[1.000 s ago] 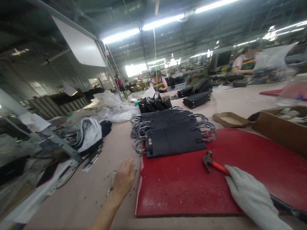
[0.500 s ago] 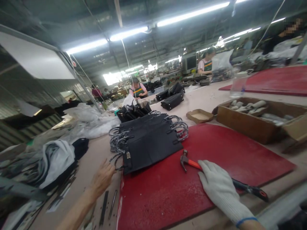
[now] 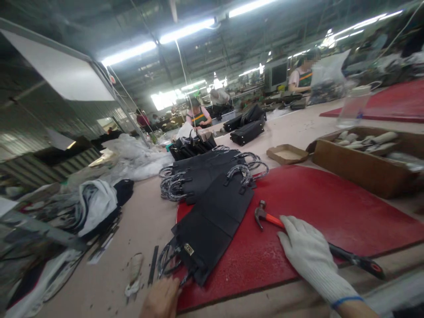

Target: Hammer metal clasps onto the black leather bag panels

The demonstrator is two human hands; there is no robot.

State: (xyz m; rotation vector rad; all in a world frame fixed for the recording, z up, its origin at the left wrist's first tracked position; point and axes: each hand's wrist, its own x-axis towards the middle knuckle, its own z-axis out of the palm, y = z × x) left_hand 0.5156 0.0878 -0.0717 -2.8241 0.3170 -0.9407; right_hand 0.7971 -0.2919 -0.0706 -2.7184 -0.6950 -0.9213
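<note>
In the head view, the left hand (image 3: 162, 298) is at the lower edge, and its grip is clenched on the near handle of a black bag (image 3: 215, 221); the finger ends are partly hidden. This bag lies flat and slanting on the red mat (image 3: 318, 194), with its far end over the front of the pile of bags (image 3: 198, 163). A small metal plate (image 3: 189, 249) is on its near end, and wrapped handles are at both ends.

The right hand (image 3: 308, 247), in a white glove, has its grip around the hammer (image 3: 274, 220). The hammer's head points to the black bag but stays apart from it.

On the desk (image 3: 145, 203), near the left hand, there are a dark strip (image 3: 153, 265) and a pale-handled tool (image 3: 134, 271), which is blurred. On the right, behind the mat, stand a shallow cardboard tray (image 3: 287, 154) and a bigger cardboard box (image 3: 361, 170). Farther back, a person (image 3: 198, 117) is behind the desk.
</note>
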